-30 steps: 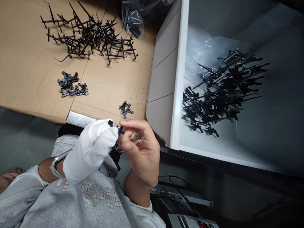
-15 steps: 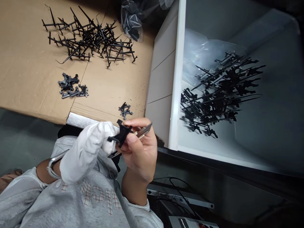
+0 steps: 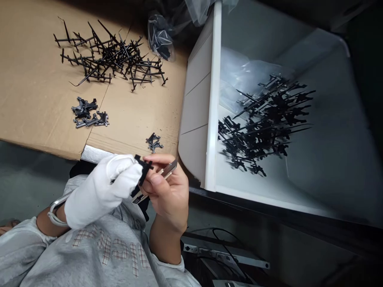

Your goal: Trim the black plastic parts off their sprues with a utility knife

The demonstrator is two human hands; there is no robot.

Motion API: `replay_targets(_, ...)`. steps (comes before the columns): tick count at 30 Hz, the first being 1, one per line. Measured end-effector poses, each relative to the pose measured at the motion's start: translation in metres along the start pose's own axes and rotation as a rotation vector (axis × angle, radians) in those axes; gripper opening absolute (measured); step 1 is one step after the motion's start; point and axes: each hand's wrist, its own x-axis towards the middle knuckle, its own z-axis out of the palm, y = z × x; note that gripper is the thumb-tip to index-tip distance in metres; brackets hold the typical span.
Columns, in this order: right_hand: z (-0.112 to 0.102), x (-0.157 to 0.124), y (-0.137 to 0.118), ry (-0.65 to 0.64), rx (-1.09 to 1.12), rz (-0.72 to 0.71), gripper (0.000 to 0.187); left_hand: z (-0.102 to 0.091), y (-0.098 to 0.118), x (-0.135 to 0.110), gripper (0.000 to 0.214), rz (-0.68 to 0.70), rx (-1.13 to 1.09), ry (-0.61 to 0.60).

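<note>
My left hand [image 3: 104, 185], in a white glove, is closed around a small black plastic bracket [image 3: 144, 169], whose near part is hidden by the glove. My bare right hand [image 3: 169, 195] grips a slim craft knife [image 3: 170, 169]. Its blade points up and to the right, and the handle emerges below the fingers. My right fingertips are right beside the bracket and seem to touch it. Just beyond the hands, a few similar black brackets [image 3: 154, 141] lie on the cardboard [image 3: 125, 119]. Farther left is another small pile of brackets [image 3: 85, 111].
A tangle of thin black plastic sprues [image 3: 116, 56] spreads over the back of the cardboard. Beside it sits a clear bag [image 3: 160, 38] with dark contents. A white bin [image 3: 211, 119] stands at right, holding many black parts [image 3: 263, 123] and clear plastic film [image 3: 248, 71].
My left hand has closed further over the bracket, which has turned and shifted left and now shows less. The knife has moved slightly left and down with my right hand. The whole view has shifted a little.
</note>
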Motion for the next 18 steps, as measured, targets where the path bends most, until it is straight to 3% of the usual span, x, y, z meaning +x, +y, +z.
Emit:
replay_targets(3,0.0,0.001,0.001,0.017,-0.068,0.065,0.028,-0.006,-0.002,0.001,0.032,0.156,0.147,0.048)
replay_targets(5,0.001,0.003,0.001,0.024,-0.035,0.091,0.025,-0.017,-0.008,0.001,0.034,0.142,0.182,0.038)
replay_targets(8,0.0,0.007,-0.001,0.03,0.025,0.098,0.017,-0.048,-0.021,0.006,0.041,-0.004,0.45,0.024)
replay_targets(10,-0.002,0.009,-0.001,0.026,0.022,0.102,0.017,-0.072,-0.03,0.012,0.05,-0.168,0.889,0.013)
replay_targets(12,-0.005,0.01,0.0,0.012,0.005,0.115,0.02,-0.092,-0.038,0.021,0.055,-0.33,1.223,-0.083)
replay_targets(15,-0.007,0.009,0.003,-0.017,0.001,0.148,0.025,-0.104,-0.042,0.034,0.049,-0.431,1.322,-0.207)
replay_targets(18,-0.009,0.005,0.005,-0.014,0.003,0.181,0.025,-0.103,-0.037,0.043,0.042,-0.48,1.305,-0.116)
